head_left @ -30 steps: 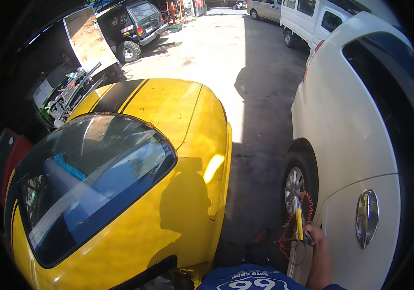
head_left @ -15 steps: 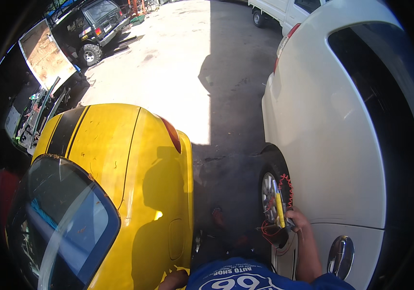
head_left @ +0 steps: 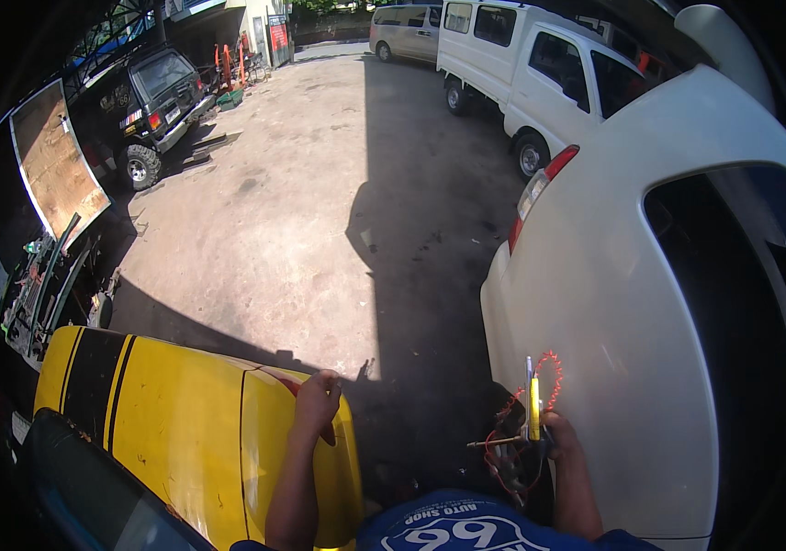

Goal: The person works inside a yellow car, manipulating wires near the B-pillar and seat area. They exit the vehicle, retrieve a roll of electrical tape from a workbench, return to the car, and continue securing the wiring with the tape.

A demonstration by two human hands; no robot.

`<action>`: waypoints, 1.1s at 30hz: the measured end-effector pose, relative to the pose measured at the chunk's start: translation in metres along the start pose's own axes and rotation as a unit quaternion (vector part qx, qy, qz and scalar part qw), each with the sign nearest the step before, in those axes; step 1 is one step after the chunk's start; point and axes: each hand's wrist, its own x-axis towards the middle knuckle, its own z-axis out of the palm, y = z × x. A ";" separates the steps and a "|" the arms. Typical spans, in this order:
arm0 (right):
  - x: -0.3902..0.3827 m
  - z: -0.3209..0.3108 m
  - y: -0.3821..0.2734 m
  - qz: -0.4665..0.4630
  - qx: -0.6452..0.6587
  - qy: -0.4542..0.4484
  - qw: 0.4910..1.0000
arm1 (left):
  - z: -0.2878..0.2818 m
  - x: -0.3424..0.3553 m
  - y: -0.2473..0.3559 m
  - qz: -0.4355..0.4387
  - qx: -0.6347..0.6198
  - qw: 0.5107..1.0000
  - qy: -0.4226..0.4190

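My right hand (head_left: pixel 560 433) is closed around a bundle of slim tools beside the white car (head_left: pixel 606 294). In it stand a yellow piece (head_left: pixel 534 410) and a pale, thin rod; a brownish rod (head_left: pixel 496 443) sticks out to the left. A red coiled cord (head_left: pixel 555 369) loops above the hand, and thinner red wire hangs below. My left hand (head_left: pixel 319 393) is raised over the rear corner of the yellow car (head_left: pixel 182 413), in front of its red tail light. Its fingers are curled together; whatever they hold, if anything, is hidden.
Ahead lies a concrete yard (head_left: pixel 264 220), part sunlit, part shaded. A white van-bodied truck (head_left: pixel 526 69) stands at the far right, a silver van (head_left: pixel 404 32) behind it. A dark off-road vehicle (head_left: pixel 150 106), a leaning board (head_left: pixel 58 156) and piled car parts (head_left: pixel 44 285) line the left.
I have moved forward between the two cars, and the view has lifted towards the yard. My left hand has risen from low beside the yellow car. The right hand keeps its bundle.
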 end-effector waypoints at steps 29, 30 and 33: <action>0.606 0.138 -0.254 0.051 -0.090 0.055 0.993 | 0.138 0.390 -0.280 -0.430 -0.094 0.832 -0.337; 0.616 0.145 -0.262 0.021 -0.068 0.043 0.997 | 0.129 0.417 -0.291 -0.426 -0.093 0.836 -0.333; 0.659 0.162 -0.282 0.019 -0.129 0.108 0.986 | 0.090 0.504 -0.315 -0.410 -0.073 0.854 -0.310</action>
